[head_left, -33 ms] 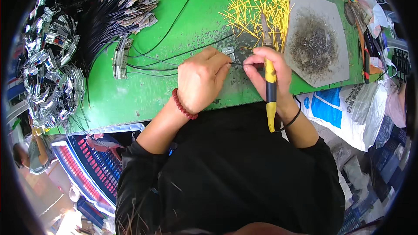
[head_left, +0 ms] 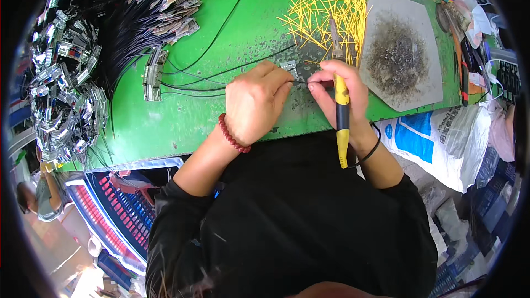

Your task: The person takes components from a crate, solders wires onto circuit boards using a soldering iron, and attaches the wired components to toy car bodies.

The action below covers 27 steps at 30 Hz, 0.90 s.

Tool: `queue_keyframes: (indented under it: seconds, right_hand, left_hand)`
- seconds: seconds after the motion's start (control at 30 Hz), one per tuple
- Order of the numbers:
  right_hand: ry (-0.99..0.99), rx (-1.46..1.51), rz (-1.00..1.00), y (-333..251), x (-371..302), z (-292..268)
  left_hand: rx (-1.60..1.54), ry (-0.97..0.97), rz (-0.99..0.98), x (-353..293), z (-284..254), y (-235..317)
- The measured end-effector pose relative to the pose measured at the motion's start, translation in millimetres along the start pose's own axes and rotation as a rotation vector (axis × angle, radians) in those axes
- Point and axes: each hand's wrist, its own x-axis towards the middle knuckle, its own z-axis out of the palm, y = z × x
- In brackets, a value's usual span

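Leftmost, a tangled heap of silvery, box-shaped metal connectors sits beside a thick bundle of black cables with pale, flat ends on the scuffed green worktop. Next comes a silver, slotted metal block, with long, thin black cables running from it toward the left hand. That hand, wearing a red beaded bracelet at the wrist, has its thumb and fingers pinched shut around a thin dark strand, which spans the small gap between the hands. Just beyond lies a small silver rectangular piece. The right hand cradles a yellow-and-black soldering iron, its metal tip pointing away; its thumb and index finger nearly close at the strand's other end, though how firmly I cannot tell. The step in hand seems to be readying this strand, and the next move calls for steady fingers and care with the tip, near loose yellow sticks. Rightmost stands a grey, grime-darkened board.
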Motion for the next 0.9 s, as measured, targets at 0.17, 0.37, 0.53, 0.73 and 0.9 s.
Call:
queue_keyframes:
  seconds: [0.17,0.37,0.53,0.73,0.9]
  right_hand:
    - [-0.078,-0.012,0.000,-1,0,0]
    - [0.045,-0.018,-0.066,6,-3,-1]
    - [-0.007,-0.055,-0.114,7,-6,-3]
    - [0.002,-0.073,-0.156,6,0,-2]
    - [0.031,-0.049,-0.160,7,1,1]
  left_hand:
    - [-0.096,-0.001,0.004,5,5,6]
    - [-0.120,0.024,-0.003,5,10,5]
    - [-0.131,0.025,-0.003,3,12,1]
    - [-0.129,0.008,0.033,2,11,2]
    - [-0.122,-0.017,0.050,3,9,2]
